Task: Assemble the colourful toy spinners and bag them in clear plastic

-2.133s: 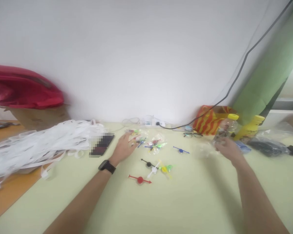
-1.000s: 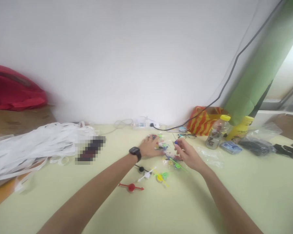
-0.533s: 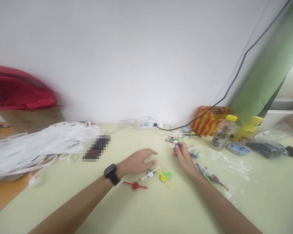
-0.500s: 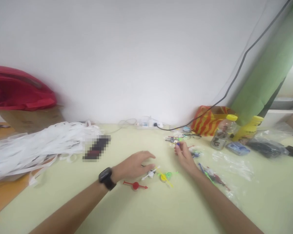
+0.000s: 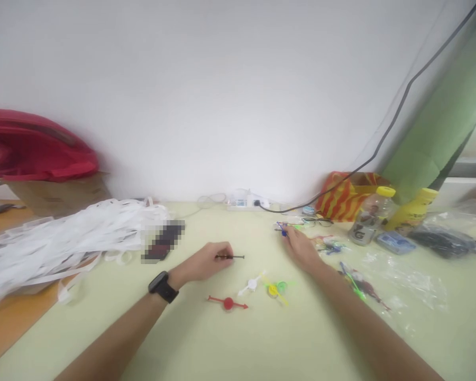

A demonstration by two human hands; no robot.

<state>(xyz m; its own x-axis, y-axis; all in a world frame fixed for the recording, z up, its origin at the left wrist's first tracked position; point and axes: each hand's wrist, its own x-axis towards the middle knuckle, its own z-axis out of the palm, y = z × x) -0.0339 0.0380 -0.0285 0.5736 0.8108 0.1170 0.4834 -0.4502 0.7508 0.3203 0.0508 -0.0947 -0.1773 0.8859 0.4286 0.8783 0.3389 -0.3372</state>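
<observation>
My left hand [image 5: 212, 259] pinches a thin black arrow spinner [image 5: 238, 257] just above the table; part of it is hidden by the fingers. My right hand [image 5: 300, 247] is closed on a blue arrow spinner [image 5: 284, 233] at the back, beside a small pile of coloured spinners [image 5: 329, 245]. Between my forearms lie a red spinner [image 5: 228, 303], a white spinner [image 5: 252, 285], a yellow spinner [image 5: 272, 289] and a green spinner [image 5: 282, 286]. The yellow and green ones overlap.
More spinners [image 5: 359, 286] and clear plastic bags [image 5: 408, 275] lie at right, near a clear bottle [image 5: 367, 219], a yellow bottle [image 5: 418, 209] and a striped bag [image 5: 335, 198]. White straps [image 5: 83, 227] heap at left, beside a pixelated dark object [image 5: 162, 242]. A power strip [image 5: 238, 201] sits against the wall.
My left hand has closed on the black spinner and lifted it away from beside the white one, to the left. My right hand has shifted slightly left, holding the blue spinner.
</observation>
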